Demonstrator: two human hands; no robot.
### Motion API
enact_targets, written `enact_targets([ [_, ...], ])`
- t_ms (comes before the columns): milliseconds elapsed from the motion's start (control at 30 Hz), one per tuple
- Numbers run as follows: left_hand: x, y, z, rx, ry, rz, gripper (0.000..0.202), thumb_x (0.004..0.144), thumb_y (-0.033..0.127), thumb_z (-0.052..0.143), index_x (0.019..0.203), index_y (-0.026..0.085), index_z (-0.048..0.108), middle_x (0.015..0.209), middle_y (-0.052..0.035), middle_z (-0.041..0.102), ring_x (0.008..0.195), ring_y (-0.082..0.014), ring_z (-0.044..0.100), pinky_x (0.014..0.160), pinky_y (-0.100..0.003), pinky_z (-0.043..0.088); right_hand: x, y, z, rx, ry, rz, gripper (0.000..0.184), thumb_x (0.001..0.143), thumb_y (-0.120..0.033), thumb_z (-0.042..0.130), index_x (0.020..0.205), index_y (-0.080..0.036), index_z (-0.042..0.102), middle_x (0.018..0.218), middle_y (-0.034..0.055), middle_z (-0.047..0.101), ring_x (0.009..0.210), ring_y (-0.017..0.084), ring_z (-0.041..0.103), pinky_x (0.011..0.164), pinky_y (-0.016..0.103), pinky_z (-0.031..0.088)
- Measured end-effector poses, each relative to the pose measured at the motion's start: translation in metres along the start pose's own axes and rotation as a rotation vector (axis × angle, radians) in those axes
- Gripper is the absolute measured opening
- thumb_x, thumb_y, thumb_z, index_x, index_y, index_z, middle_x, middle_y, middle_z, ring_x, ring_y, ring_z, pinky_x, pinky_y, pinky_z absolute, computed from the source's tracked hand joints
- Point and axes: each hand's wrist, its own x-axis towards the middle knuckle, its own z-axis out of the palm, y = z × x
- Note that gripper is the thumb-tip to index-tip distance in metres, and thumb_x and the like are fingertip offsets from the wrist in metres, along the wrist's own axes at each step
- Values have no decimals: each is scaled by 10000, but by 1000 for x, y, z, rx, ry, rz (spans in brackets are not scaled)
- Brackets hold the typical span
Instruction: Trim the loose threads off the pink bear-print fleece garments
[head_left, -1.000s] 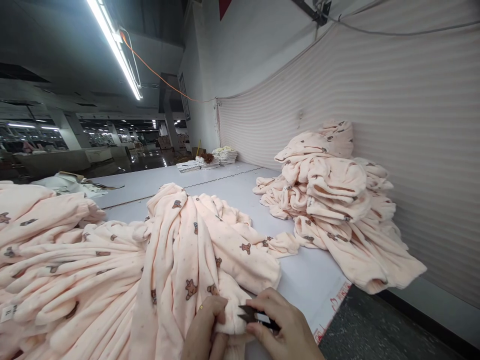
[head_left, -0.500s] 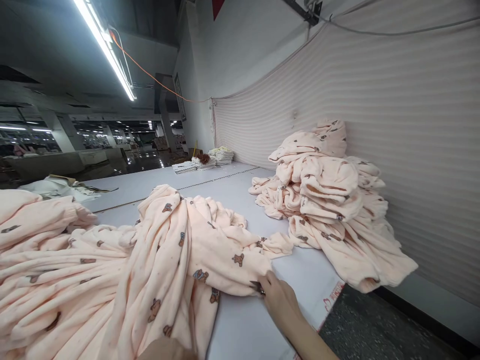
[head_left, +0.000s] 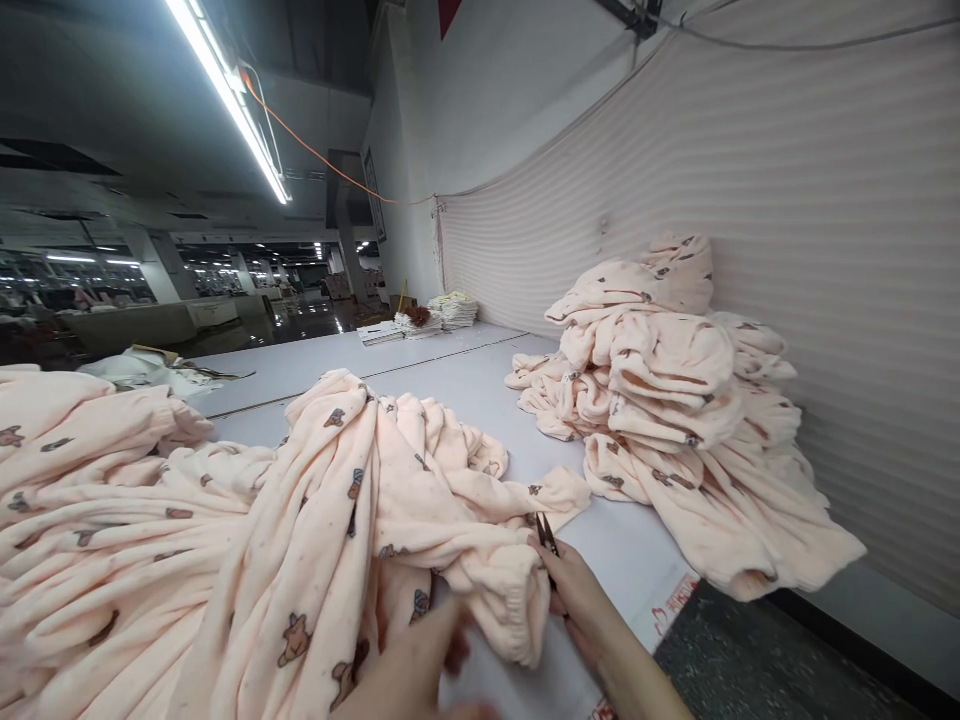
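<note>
A pale peach fleece garment (head_left: 330, 530) printed with small brown bears lies bunched across the near table. Its gathered cuff (head_left: 517, 610) hangs just left of my right hand (head_left: 577, 595). That hand is closed around small black thread snips (head_left: 547, 535), whose pointed blades stick up past the fingers; it touches the edge of the sleeve. Low in the middle, my left hand (head_left: 420, 660) is blurred by motion, its fingers apart and nothing visible in them, below the cuff and in front of the garment.
A tall pile of similar peach garments (head_left: 667, 390) stands on the right of the table (head_left: 420, 365), partly hanging over its edge. More fleece (head_left: 97, 430) heaps at the left. Folded white stacks (head_left: 454, 310) lie at the back, by a striped curtain (head_left: 600, 220).
The sleeve end has turned so its cuff faces down and shows. My left hand has risen rightward from the bottom edge. The snips now point upward in my right hand.
</note>
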Motion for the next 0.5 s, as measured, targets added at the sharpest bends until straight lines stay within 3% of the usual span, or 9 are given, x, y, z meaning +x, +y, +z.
enact_targets([
  [67, 16, 10, 16, 32, 52, 55, 423, 590, 165, 747, 973, 211, 573, 937, -40, 660, 908, -257, 592, 779, -353, 465, -8, 4, 9, 67, -3, 33, 510, 822, -634, 483, 954, -162, 622, 586, 0, 597, 452, 132, 540, 465, 231, 419],
  [167, 28, 18, 32, -9, 130, 170, 245, 757, 219, 577, 996, 202, 529, 962, -58, 647, 884, -229, 596, 783, -346, 461, -21, 4, 10, 62, 47, -27, 421, 838, -558, 509, 1005, -182, 598, 776, 38, 655, 677, 173, 622, 608, 256, 478],
  [300, 29, 12, 34, 85, 198, 328, 121, 816, 213, 460, 919, 208, 521, 853, -36, 593, 782, -212, 563, 724, -343, 455, -43, -7, -4, -327, 199, -279, 200, 865, -395, 519, 924, -211, 571, 929, 48, 621, 854, 194, 606, 735, 262, 477],
  [400, 28, 5, 30, 153, 185, 368, 128, 798, 157, 457, 901, 211, 510, 831, -23, 571, 784, -206, 564, 732, -336, 467, -59, -24, -13, -531, 118, -360, 152, 852, -298, 520, 970, -224, 583, 944, 41, 598, 845, 182, 618, 733, 249, 491],
  [500, 28, -1, 26, 242, 188, 418, 258, 787, 103, 456, 1014, 214, 507, 992, -62, 606, 954, -220, 584, 817, -336, 485, -67, -42, -15, -615, 18, -385, 244, 853, -287, 523, 1077, -245, 611, 981, 39, 621, 849, 179, 638, 704, 228, 502],
])
